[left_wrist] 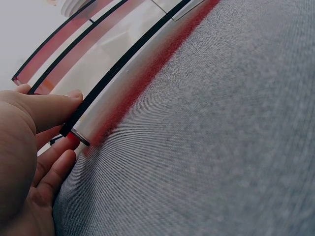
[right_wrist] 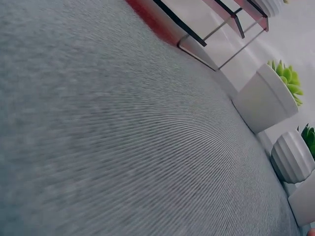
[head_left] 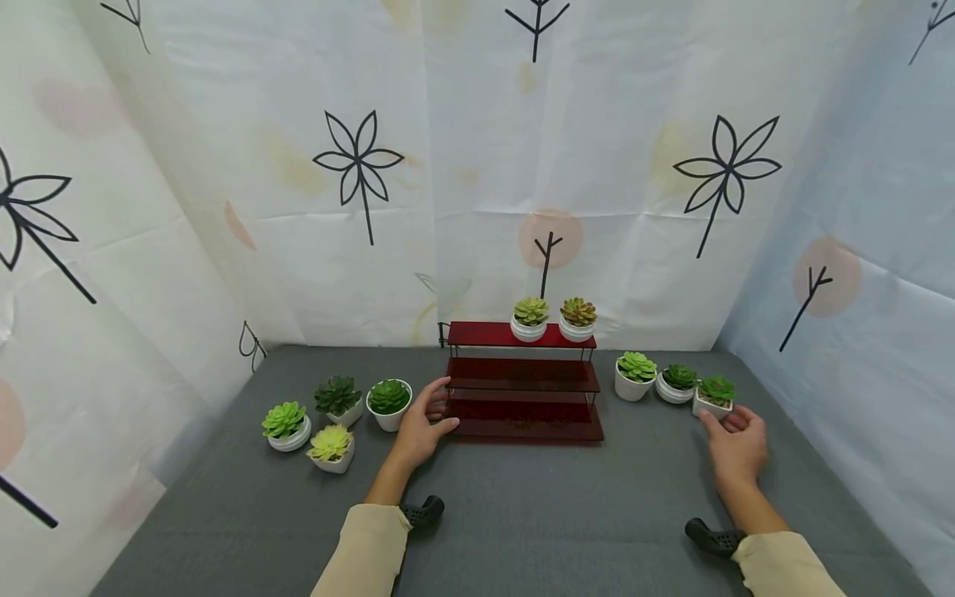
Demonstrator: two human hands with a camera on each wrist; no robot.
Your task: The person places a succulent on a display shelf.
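Note:
A dark red three-tier shelf point(head_left: 522, 421) stands at the back middle, with two potted succulents point(head_left: 530, 313) point(head_left: 578, 313) on its top tier. My left hand point(head_left: 419, 427) holds the shelf's left end; in the left wrist view the thumb of that hand point(left_wrist: 29, 147) lies on the tier's edge point(left_wrist: 98, 93) with fingers beneath. My right hand point(head_left: 737, 448) has its thumb and fingers at a small white pot with a green succulent point(head_left: 715, 391), at the far right of the row. In the right wrist view that pot point(right_wrist: 304, 199) shows at the right edge, with only a fingertip visible.
Right of the shelf stand a white pot with a bright green plant point(head_left: 634, 377) and a ribbed pot point(head_left: 676, 384). Left of it are several potted succulents, among them a round one point(head_left: 389, 403) near my left hand. A patterned cloth hangs behind the grey table point(head_left: 552, 522).

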